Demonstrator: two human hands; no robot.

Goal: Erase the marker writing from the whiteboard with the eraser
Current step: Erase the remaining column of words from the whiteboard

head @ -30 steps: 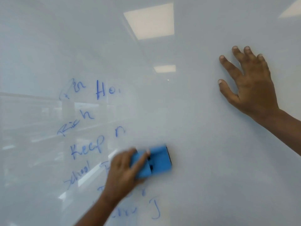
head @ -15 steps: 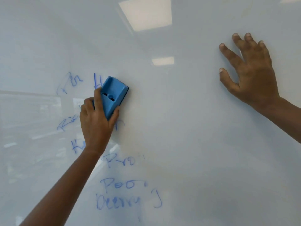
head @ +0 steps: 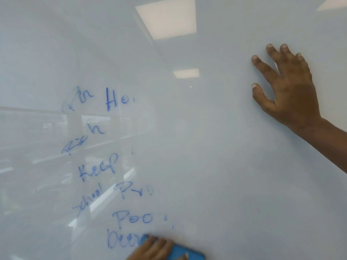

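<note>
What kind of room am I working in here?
Probably an office or classroom: a glossy whiteboard with blue marker writing fills the view, and it reflects recessed ceiling light panels.

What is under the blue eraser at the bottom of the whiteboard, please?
The eraser, held by the left hand, covers the right end of the bottom line of blue writing. Whether any ink remains beneath it cannot be seen.
</note>
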